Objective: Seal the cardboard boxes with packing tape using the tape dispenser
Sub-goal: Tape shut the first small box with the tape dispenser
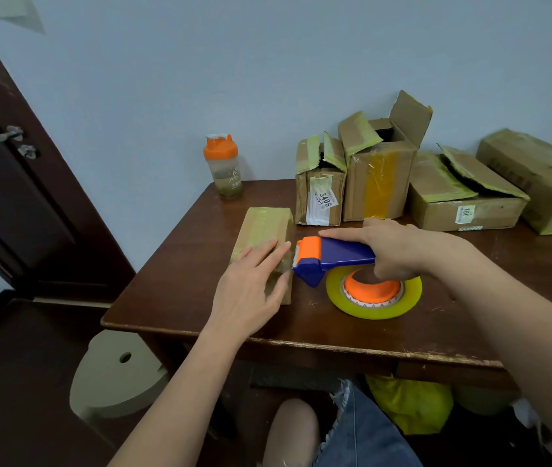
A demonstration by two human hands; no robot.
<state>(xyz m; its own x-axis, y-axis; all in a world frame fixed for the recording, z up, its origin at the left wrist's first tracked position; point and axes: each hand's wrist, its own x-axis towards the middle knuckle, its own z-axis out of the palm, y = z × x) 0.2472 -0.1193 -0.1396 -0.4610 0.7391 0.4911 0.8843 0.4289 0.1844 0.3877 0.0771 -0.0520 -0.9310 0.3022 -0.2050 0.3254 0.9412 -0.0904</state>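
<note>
Table (200, 318) near edge, taped box (264, 230) — dispenser (335, 257) beside

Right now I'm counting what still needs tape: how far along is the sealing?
Looks done: nothing clearly, though the long box already wears tape. In hand: the left hand rests flat on it while the right hand has its grip on the tape dispenser, cutter at the box's edge. Left: the four boxes at the back of the table stand with flaps open.
</note>
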